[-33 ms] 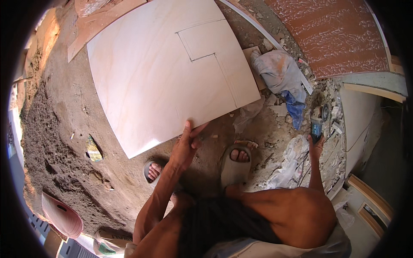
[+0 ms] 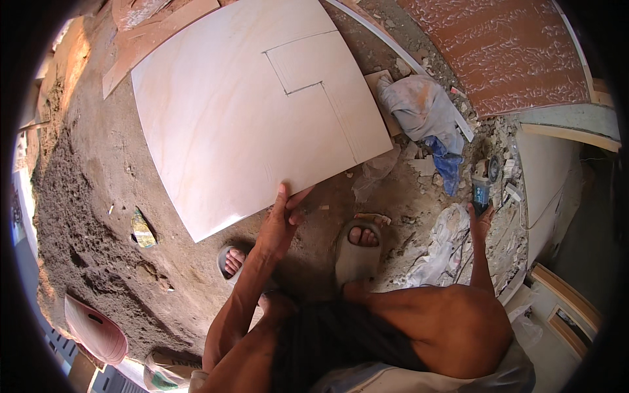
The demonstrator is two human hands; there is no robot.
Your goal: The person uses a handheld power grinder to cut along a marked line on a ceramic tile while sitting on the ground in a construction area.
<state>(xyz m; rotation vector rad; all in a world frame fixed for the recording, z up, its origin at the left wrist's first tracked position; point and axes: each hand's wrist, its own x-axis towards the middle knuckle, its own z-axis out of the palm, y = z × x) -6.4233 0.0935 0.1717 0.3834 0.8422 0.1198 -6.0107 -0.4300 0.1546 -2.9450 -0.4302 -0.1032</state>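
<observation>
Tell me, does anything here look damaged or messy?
The large pale tile under the left hand bears an L-shaped line near one corner, though I cannot tell whether it is drawn or cut. Rubble and crumpled rags litter the ground near the right hand.

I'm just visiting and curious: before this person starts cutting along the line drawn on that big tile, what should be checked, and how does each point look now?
1. Cutting line visible on the large tile: ok, a dark stepped line marks off one corner.
2. Tile steadied: ok, the left hand grips its near edge.
3. Tool in hand: cannot tell, the right hand reaches the angle grinder, grip unclear.
4. Feet away from the cut: ok, both sandalled feet sit beyond the near edge, far from the line.
5. Surroundings tidy: not ok, rags and rubble lie beside the tile.
</observation>
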